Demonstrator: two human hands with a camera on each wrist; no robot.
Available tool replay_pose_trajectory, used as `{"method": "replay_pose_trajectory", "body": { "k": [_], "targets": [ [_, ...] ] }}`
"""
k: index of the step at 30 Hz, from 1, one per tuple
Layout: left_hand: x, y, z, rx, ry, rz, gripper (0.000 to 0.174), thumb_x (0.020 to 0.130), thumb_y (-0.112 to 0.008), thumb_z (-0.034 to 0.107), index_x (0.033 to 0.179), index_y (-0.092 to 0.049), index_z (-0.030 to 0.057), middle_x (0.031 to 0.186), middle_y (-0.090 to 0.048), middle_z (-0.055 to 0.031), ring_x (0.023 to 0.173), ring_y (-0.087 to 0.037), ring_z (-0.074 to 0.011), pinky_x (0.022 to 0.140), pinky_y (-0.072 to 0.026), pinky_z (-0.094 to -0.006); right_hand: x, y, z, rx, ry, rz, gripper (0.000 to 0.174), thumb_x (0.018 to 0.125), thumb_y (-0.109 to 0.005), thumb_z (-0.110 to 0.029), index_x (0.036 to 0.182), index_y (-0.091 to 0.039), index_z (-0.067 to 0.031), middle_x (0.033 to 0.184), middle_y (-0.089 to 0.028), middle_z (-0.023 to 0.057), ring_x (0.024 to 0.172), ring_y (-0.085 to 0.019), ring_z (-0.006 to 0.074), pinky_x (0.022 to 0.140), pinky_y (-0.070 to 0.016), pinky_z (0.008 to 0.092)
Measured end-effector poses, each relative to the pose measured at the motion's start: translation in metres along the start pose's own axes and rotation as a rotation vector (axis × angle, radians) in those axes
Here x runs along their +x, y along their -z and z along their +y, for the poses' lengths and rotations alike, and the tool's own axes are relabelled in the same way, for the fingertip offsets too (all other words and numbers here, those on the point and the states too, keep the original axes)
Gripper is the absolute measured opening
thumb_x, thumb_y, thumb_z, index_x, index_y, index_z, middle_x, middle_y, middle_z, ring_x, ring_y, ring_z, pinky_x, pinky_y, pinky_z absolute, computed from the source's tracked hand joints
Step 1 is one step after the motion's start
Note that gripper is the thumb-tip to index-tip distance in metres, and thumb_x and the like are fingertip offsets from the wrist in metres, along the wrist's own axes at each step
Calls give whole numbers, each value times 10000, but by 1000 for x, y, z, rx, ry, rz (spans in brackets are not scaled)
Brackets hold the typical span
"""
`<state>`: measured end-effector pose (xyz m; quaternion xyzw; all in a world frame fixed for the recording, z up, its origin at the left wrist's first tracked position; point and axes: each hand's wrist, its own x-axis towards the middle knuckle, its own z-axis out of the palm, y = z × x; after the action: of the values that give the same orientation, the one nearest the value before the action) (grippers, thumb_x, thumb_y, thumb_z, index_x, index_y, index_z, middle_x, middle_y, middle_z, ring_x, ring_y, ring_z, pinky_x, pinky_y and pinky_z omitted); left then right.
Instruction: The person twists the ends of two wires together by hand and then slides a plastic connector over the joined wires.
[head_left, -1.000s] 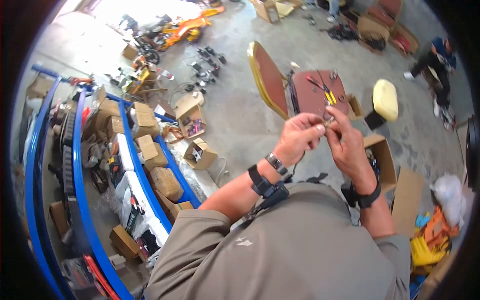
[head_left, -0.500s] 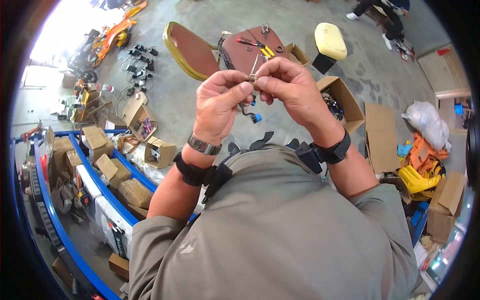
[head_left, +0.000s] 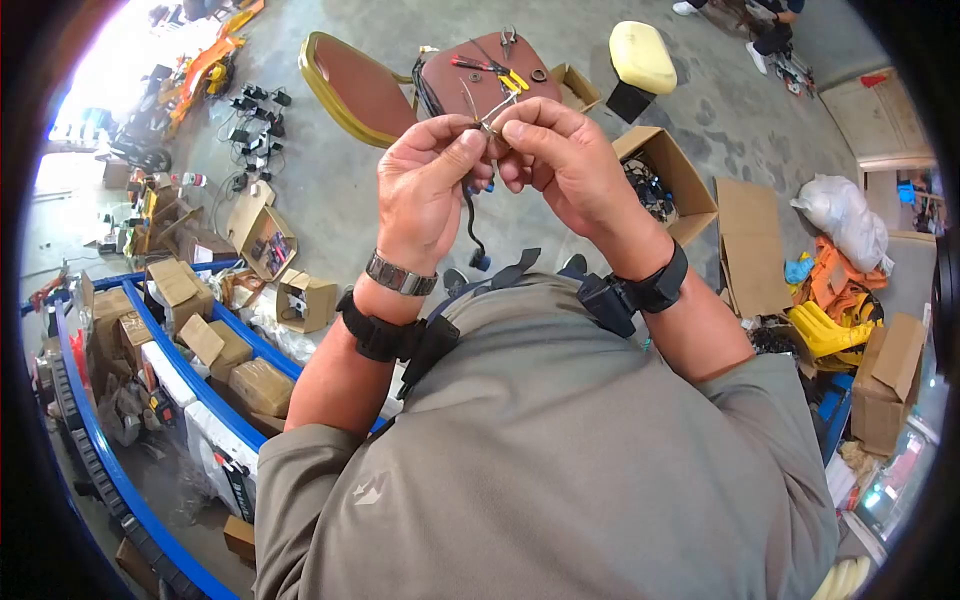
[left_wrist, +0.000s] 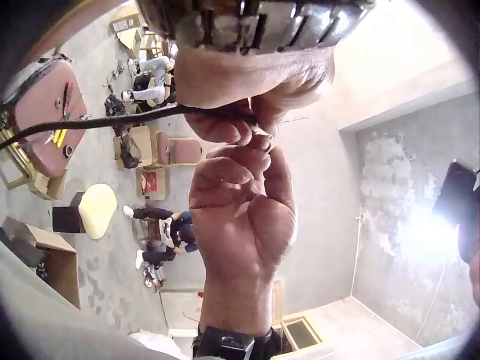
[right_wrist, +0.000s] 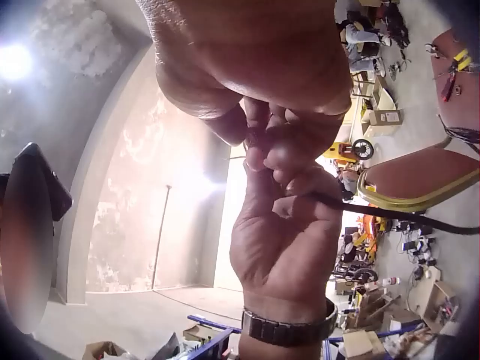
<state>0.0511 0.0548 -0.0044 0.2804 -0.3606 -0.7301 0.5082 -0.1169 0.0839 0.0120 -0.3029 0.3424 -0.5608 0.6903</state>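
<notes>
Both hands meet at chest height, fingertips close together. The left hand (head_left: 420, 190) grips a black cable (head_left: 470, 218), which hangs below it to a blue-tipped end (head_left: 482, 262). In the left wrist view the cable (left_wrist: 112, 121) runs out from between the left fingers. The right hand (head_left: 580, 170) pinches the cable's thin wires (head_left: 497, 107) between thumb and index finger, right beside the left fingertips. Fine strands stick up beyond the fingers. The fingers largely hide the spot where the wires are held.
Beyond the hands, a brown-seated chair (head_left: 445, 75) carries red-and-yellow-handled pliers (head_left: 495, 68) and another pair of pliers (head_left: 508, 40). An open carton (head_left: 685, 185) and a yellow-topped stool (head_left: 642, 57) stand right. Blue shelving (head_left: 200, 385) holding boxes is at left.
The head view has swung right, so the chair and shelving appear farther left. The hands stay together at the wires, whose strands now spread apart above the fingertips.
</notes>
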Motion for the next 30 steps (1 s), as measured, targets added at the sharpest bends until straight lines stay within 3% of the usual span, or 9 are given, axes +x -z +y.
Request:
{"method": "replay_pose_trajectory", "body": {
  "k": [3, 15, 18, 21, 24, 30],
  "targets": [
    [0, 1, 0, 23, 1, -6, 147, 918, -665, 29, 1050, -649, -32, 884, -704, -116, 711, -646, -145, 641, -514, -258, 0, 4, 0, 13, -30, -8, 112, 919, -648, -62, 1029, -640, -39, 845, -657, 30, 709, -616, 110, 637, -496, 241],
    [7, 0, 8, -79, 141, -104, 145, 926, -662, 60, 1033, -660, -39, 791, -655, -72, 607, -569, -114, 502, -405, -230, 22, 19, 2, -83, 172, -49, 300, 865, -700, 6, 1137, -579, -30, 894, -680, 44, 756, -623, 104, 655, -497, 238],
    [7, 3, 8, -64, 129, -104, 148, 917, -674, 54, 1031, -655, -38, 791, -655, -72, 604, -567, -110, 498, -399, -221, 23, 17, 1, -141, 169, -14, 315, 880, -694, -21, 1172, -579, -44, 872, -676, 12, 769, -602, 87, 690, -471, 240],
    [9, 6, 14, 14, 139, -122, 134, 924, -647, 38, 1047, -638, -13, 788, -624, -87, 620, -562, -147, 516, -409, -249, 28, 18, 3, -139, 187, -50, 355, 876, -695, -21, 1206, -566, -35, 870, -675, 10, 782, -610, 85, 698, -468, 240],
    [12, 8, 14, 22, 83, -51, 130, 911, -655, 11, 1036, -633, -17, 789, -629, -88, 624, -570, -146, 517, -413, -245, 30, 13, 2, -135, 255, -59, 427, 856, -698, 16, 1250, -534, 7, 885, -670, 42, 788, -619, 84, 688, -499, 230],
    [21, 8, 9, 131, -34, 55, 128, 912, -650, 3, 1034, -630, -28, 796, -637, -87, 632, -590, -143, 520, -422, -237, 20, -6, -10, -398, 355, 3, 492, 850, -679, 43, 1304, -491, 18, 862, -649, 32, 778, -606, 66, 682, -496, 213]
  ]
}}
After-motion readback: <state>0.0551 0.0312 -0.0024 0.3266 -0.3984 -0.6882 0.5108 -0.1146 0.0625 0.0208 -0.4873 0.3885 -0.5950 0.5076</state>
